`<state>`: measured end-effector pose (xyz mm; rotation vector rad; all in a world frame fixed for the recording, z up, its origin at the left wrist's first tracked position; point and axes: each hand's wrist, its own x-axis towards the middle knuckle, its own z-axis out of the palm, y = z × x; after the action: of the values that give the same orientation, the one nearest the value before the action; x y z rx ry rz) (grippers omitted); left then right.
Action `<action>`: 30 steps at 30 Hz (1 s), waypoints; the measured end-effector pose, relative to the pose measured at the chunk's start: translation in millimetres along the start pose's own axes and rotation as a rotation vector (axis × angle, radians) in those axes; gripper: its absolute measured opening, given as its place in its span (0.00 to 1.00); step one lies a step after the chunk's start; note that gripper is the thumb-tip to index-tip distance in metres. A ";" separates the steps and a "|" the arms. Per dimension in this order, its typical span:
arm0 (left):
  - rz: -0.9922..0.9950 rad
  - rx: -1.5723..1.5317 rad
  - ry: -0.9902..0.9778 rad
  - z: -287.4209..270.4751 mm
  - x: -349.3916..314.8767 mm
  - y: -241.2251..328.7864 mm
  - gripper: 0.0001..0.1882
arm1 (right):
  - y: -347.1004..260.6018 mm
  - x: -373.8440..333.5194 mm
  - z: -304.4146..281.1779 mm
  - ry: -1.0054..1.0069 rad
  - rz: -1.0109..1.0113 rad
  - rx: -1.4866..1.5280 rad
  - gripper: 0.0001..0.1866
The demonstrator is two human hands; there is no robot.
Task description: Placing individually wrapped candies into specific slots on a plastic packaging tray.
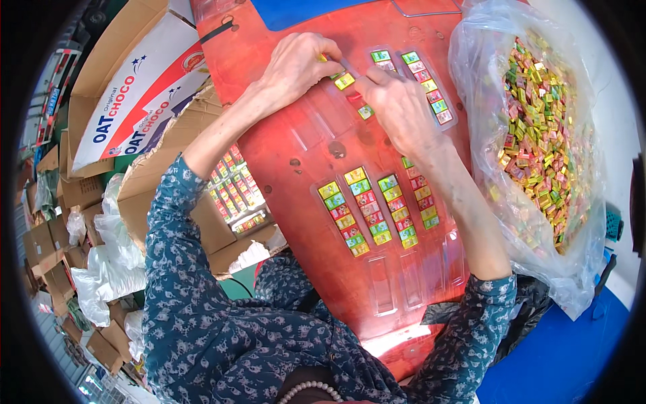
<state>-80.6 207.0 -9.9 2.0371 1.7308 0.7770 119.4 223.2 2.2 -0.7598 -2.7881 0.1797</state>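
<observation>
My left hand (296, 67) is at the far side of the red table (276, 145), thumb and forefinger closed around a small yellow wrapped piece. Close by on its right, my right hand (400, 111) bends over a clear plastic tray, its fingers pressed together; whatever is in them is hidden. Between the hands, a yellow wrapped piece (344, 81) sits in a slot of that tray. A filled row (428, 86) of red, green and yellow pieces lies to the right of my right hand. Nearer to me, several more rows (368, 205) fill narrow tray slots.
A large clear bag (484, 87) full of loose wrapped pieces (538, 135) stands at the right. Bare clear trays (382, 286) lie at the near edge. On the left, an open carton (168, 175) holds filled trays (235, 185). A blue surface (303, 10) borders the far edge.
</observation>
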 end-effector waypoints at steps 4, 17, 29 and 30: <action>-0.024 -0.002 -0.042 2.5 2.8 3.8 0.10 | 2.9 -0.1 5.9 -0.046 -0.058 -0.119 0.11; 0.057 0.022 -0.131 5.7 -2.1 9.7 0.09 | 30.1 -10.5 1.6 -0.007 0.609 1.357 0.12; 0.114 0.079 -0.109 9.7 -2.1 6.2 0.09 | 31.0 -7.0 37.2 0.210 0.126 0.558 0.04; 0.099 0.082 -0.118 9.2 -1.6 7.6 0.09 | 30.3 -6.0 39.3 0.270 0.097 0.557 0.03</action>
<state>-69.1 204.8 -12.9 2.1905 1.6323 0.6109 128.6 243.9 -42.4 -0.7070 -2.2786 0.7690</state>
